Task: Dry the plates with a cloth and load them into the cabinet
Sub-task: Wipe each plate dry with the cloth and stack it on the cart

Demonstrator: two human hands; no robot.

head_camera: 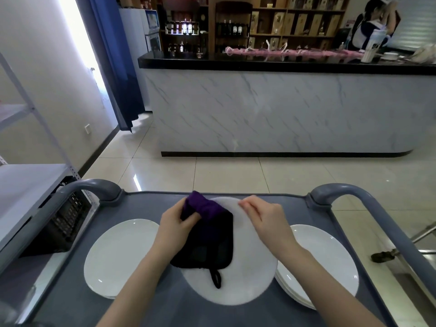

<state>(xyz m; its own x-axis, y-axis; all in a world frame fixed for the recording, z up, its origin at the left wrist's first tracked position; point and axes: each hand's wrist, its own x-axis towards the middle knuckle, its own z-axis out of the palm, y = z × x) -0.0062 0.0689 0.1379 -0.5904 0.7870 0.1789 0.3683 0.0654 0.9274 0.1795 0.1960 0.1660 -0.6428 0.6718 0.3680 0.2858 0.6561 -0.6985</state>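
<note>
cloth (pixel 207 234): dark purple, lies on centre plate (pixel 250 267), cart top (pixel 165 308) | left hand (pixel 173 224) grips its bunched far end | right hand (pixel 264 217) curled at plate's far rim, grip unclear | left plate (pixel 118 251), right stack (pixel 325 260) alongside, untouched | progress judged early: drying just starting, none loaded

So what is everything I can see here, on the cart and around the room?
left white round plate: one, on cart
middle white round plate: one, under cloth
stack of white round plates: count unclear, right of cart
dark purple cloth: one, on middle plate
grey plastic cart: one, nearest
black crate: one, left of cart
marble-look counter with black top: one, across floor
wooden bottle shelves: brown, behind counter
blue curtain: one, left
left hand: grips cloth
right hand: holds middle plate's far rim
</note>
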